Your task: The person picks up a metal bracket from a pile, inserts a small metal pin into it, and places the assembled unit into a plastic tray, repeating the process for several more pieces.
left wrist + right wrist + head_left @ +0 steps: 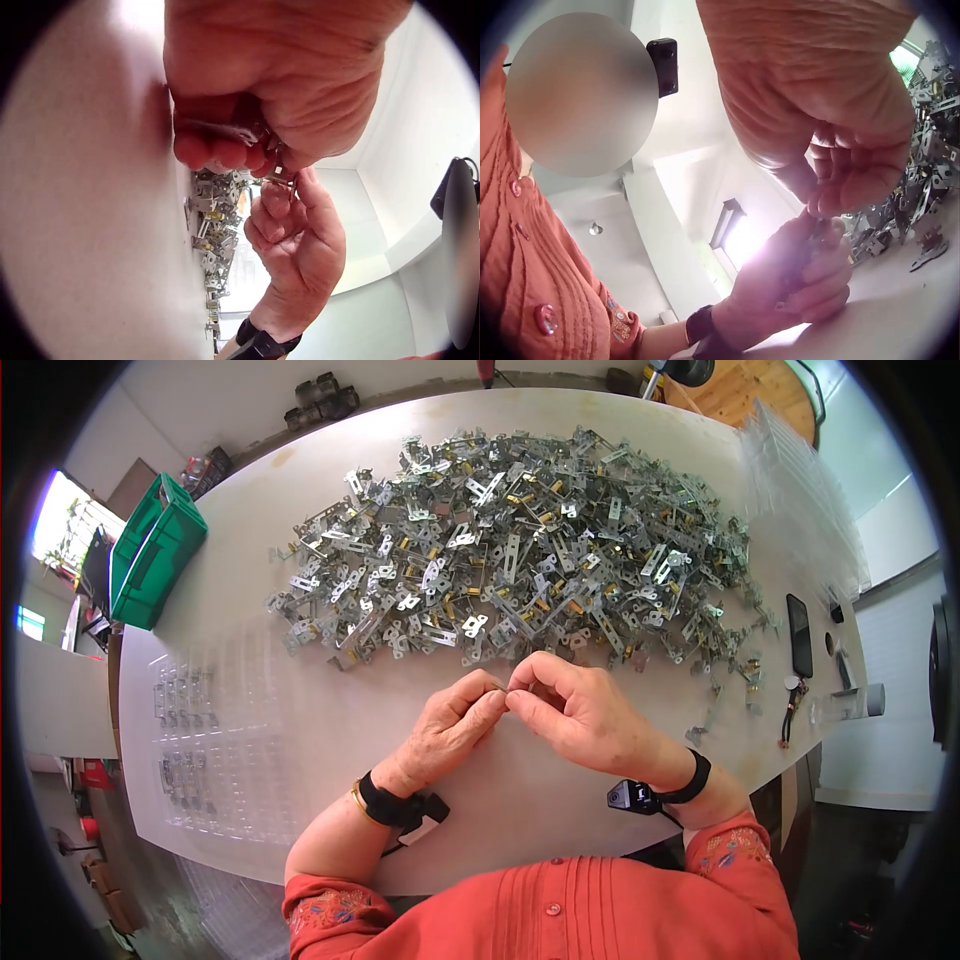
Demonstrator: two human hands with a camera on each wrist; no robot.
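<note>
Both hands meet over the near side of a white table, fingertips together. My left hand (445, 725) curls its fingers around a small metal bracket (279, 171), thumb pressed on it. Another flat silver piece (238, 133) shows inside those curled fingers in the left wrist view. From the other side my right hand (590, 720) pinches the bracket's end between thumb and forefinger. Most of the bracket is hidden by the fingers. Just beyond the hands spreads a large heap of metal brackets (520, 560), some with brass-coloured parts.
Clear plastic trays (240, 730) lie at the left, with metal parts in some pockets. A green bin (150, 575) stands at the far left edge. On the right are stacked clear plastic sheets (800, 510), a phone (799, 635) and a clear cylinder (855, 703).
</note>
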